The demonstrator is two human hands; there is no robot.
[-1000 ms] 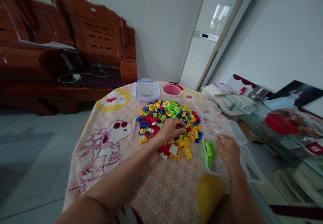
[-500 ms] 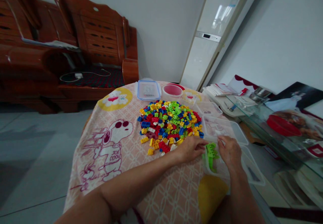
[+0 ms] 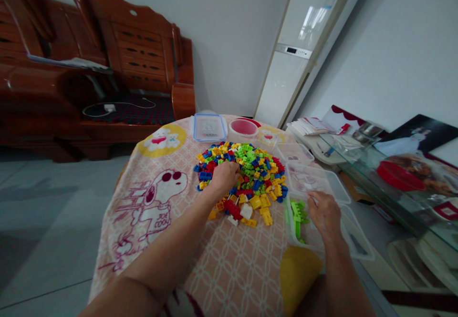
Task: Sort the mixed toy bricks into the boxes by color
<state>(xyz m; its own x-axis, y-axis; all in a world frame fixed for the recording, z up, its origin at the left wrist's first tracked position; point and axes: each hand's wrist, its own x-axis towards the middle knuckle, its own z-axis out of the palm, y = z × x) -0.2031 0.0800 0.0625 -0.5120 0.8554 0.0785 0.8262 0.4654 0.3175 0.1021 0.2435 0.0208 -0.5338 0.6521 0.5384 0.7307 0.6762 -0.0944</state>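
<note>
A heap of red, yellow, blue, green and white toy building blocks point(image 3: 255, 186) lies on the cloth-covered table. My left hand point(image 3: 225, 176) reaches over the left middle of the heap, its fingers closed and pointing down among the blocks. Whatever is between those fingertips is hidden. At the right stands a clear plastic container point(image 3: 311, 246) with several green blocks point(image 3: 297, 217) along its left side. My right hand point(image 3: 325, 213) lies over the container's right part, thumb and fingers pinched at its far rim.
Behind the heap are a blue-edged lidded box point(image 3: 209, 127) and a round tub point(image 3: 244, 128) with a pink inside. More clear containers point(image 3: 318, 181) sit beyond my right hand. A glass shelf point(image 3: 386, 183) with a red bowl point(image 3: 400, 176) stands to the right. A wooden bench point(image 3: 139, 59) is at the far left.
My left hand has moved from the container's left edge, up and left onto the heap. The yellow and white blocks it covered now show. My right hand stays at the container.
</note>
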